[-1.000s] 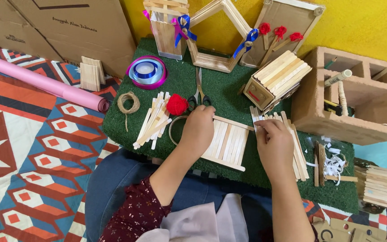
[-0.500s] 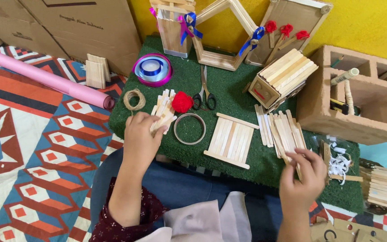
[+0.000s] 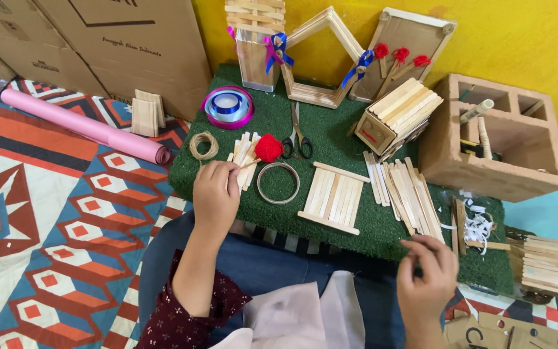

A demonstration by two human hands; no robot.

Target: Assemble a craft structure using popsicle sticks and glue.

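Fingers of the left hand point(image 3: 216, 192) pinch one flat pale wooden craft stick point(image 3: 248, 165), its tip lying against the loose pile of similar sticks point(image 3: 243, 150) on the green turf mat point(image 3: 330, 132), just beside the red yarn ball point(image 3: 268, 148) and the metal ring point(image 3: 278, 183). The right hand point(image 3: 429, 268) hovers at the mat's near edge, fingers loosely curled and holding nothing, near the row of long sticks point(image 3: 405, 194) and the glued stick panel point(image 3: 334, 197)
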